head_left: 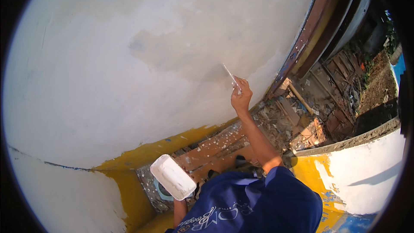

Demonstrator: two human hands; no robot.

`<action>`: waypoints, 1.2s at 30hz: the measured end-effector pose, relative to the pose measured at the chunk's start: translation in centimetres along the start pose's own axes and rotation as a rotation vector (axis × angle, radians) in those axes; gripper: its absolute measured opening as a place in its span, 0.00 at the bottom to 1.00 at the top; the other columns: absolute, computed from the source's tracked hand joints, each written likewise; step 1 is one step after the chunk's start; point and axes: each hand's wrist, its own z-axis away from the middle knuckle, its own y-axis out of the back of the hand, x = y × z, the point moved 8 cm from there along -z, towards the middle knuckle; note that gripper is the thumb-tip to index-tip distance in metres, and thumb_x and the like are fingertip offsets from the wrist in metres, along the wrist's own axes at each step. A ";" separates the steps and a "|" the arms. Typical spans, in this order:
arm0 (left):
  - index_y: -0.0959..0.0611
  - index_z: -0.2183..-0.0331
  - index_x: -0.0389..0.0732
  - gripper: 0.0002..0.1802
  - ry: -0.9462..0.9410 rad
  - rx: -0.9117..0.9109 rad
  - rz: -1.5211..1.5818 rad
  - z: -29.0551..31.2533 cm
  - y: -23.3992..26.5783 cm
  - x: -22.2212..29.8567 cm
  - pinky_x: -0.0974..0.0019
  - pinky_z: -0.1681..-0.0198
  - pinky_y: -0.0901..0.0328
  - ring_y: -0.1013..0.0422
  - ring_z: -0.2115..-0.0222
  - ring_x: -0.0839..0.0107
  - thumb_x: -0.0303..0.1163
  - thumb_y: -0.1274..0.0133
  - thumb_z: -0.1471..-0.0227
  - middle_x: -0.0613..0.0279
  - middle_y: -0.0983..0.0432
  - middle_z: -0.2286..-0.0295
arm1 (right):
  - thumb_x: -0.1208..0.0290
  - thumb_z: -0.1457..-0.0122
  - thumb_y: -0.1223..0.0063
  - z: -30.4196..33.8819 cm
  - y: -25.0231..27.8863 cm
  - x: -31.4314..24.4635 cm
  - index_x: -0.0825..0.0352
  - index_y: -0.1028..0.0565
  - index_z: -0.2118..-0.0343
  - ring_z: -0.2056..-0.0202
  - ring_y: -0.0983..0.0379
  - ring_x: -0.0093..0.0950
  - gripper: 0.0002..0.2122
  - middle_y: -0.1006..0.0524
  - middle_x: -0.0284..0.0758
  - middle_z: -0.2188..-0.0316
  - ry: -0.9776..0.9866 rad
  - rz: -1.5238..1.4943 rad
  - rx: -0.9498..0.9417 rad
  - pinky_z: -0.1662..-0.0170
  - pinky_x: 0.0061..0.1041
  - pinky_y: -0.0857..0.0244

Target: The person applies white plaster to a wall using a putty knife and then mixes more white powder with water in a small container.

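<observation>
- One white tub (173,177) is seen, rectangular and tilted, low in the view in front of the dark blue shirt (263,200); white paste is spread over its inside.
- The tub is grasped by the left hand (180,203), which is mostly hidden beneath it.
- One pale blue object (163,192) is partly covered by the tub; whether it is a container cannot be told.
- One thin, white-smeared tool (230,73) is gripped in the bent fingers of the right hand (241,94), its tip pointed up and left, close to the wall (108,82); whether contact is made cannot be told.
- One beige patch (172,54) is surrounded by white on the wall.
- One wooden handle (301,98) is strewn among debris (289,125).
</observation>
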 end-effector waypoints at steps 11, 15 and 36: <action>0.35 0.41 0.40 0.42 0.012 -0.007 0.005 -0.6 0.0 -0.2 0.38 0.49 0.34 0.32 0.50 0.47 0.61 0.53 0.46 0.44 0.33 0.48 | 0.87 0.52 0.52 -19.4 9.7 1.9 0.67 0.21 0.55 0.59 0.26 0.40 0.20 0.21 0.42 0.60 0.069 0.305 0.302 0.55 0.35 0.32; 0.35 0.41 0.40 0.42 0.021 -0.010 0.007 -1.2 0.0 -0.8 0.38 0.49 0.34 0.32 0.50 0.47 0.61 0.54 0.46 0.44 0.33 0.48 | 0.92 0.61 0.51 -5.6 1.2 -2.4 0.67 0.22 0.53 0.56 0.29 0.40 0.27 0.22 0.38 0.58 0.169 0.200 0.063 0.53 0.34 0.32; 0.37 0.39 0.46 0.39 -0.055 -0.038 -0.072 -1.7 -1.5 1.1 0.36 0.48 0.37 0.32 0.52 0.48 0.60 0.55 0.44 0.45 0.35 0.48 | 0.91 0.55 0.49 -1.6 -1.0 -5.7 0.67 0.21 0.56 0.61 0.26 0.38 0.22 0.20 0.39 0.62 0.081 0.065 0.044 0.57 0.32 0.30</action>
